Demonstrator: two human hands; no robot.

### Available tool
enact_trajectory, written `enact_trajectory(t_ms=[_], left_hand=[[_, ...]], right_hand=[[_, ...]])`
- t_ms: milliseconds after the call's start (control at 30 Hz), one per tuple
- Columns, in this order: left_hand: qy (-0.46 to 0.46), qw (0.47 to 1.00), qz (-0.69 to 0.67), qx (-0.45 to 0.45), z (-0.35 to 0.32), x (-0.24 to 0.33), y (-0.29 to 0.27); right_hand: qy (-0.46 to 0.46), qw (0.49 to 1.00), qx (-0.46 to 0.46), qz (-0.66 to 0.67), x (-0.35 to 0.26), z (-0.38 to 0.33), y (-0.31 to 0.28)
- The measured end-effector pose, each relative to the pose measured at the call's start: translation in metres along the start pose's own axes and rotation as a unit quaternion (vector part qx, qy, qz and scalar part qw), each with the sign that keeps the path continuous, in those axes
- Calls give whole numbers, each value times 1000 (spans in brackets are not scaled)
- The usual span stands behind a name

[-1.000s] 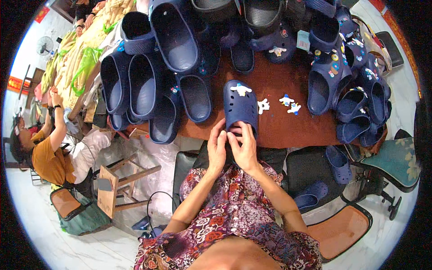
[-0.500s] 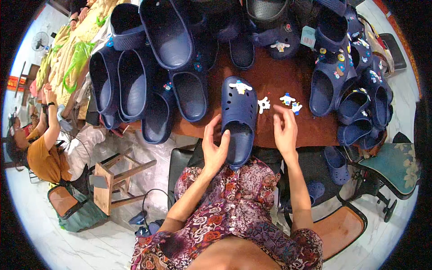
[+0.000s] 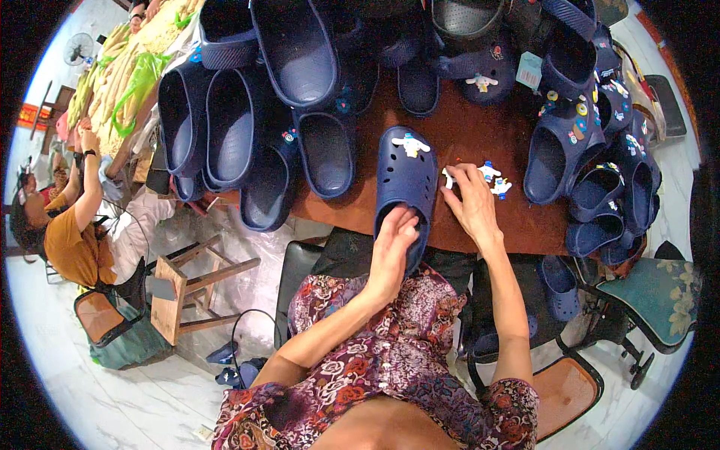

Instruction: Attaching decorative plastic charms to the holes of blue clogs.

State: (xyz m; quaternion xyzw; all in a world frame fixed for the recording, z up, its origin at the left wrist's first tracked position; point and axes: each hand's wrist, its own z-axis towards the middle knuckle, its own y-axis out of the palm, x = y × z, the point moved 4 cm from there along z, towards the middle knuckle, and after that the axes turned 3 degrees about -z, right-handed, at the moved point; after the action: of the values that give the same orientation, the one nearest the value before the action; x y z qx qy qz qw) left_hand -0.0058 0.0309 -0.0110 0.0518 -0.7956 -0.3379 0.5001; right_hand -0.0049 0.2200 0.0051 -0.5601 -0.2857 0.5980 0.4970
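A navy blue clog point(image 3: 407, 169) lies toe away from me on the brown table, one white character charm point(image 3: 412, 145) fixed on its holed toe. My left hand point(image 3: 393, 251) has its fingers inside the clog's foot opening, bent against the shoe; their tips are partly hidden there. Just right of the clog, my right hand point(image 3: 474, 204) pinches a loose white charm point(image 3: 448, 178) between thumb and fingers, covering most of it. Beyond those fingers lie more loose white-and-blue charms point(image 3: 500, 187).
Navy clogs point(image 3: 327, 154) crowd the table's left and back; decorated ones point(image 3: 551, 165) are piled at the right. A wooden stool point(image 3: 176, 300) and a co-worker in a mustard top point(image 3: 75, 240) are at left. Chairs point(image 3: 652, 304) stand right.
My left hand has shifted from the clog's left side into its opening. My right hand has moved left and closed on the nearest loose charm. The view has shifted slightly.
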Motion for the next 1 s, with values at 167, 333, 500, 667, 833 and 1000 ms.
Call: enact_trajectory(t_ms=[167,333,500,667,833,1000], left_hand=[[-59,964,-259,28,33,-5,8],[-90,928,-347,97,50,-3,14],[-93,938,-324,80,49,-1,15],[-75,956,-283,34,34,-2,12],[-15,983,-179,30,15,13,18],[-6,996,-83,33,9,17,16]], right_hand=[[15,995,93,31,11,-5,-6],[131,972,99,167,12,-6,-24],[172,896,41,407,8,-3,-26],[162,848,-39,504,-21,1,-25],[146,834,-56,529,-41,0,-22],[93,912,7,399,-56,-5,-27]])
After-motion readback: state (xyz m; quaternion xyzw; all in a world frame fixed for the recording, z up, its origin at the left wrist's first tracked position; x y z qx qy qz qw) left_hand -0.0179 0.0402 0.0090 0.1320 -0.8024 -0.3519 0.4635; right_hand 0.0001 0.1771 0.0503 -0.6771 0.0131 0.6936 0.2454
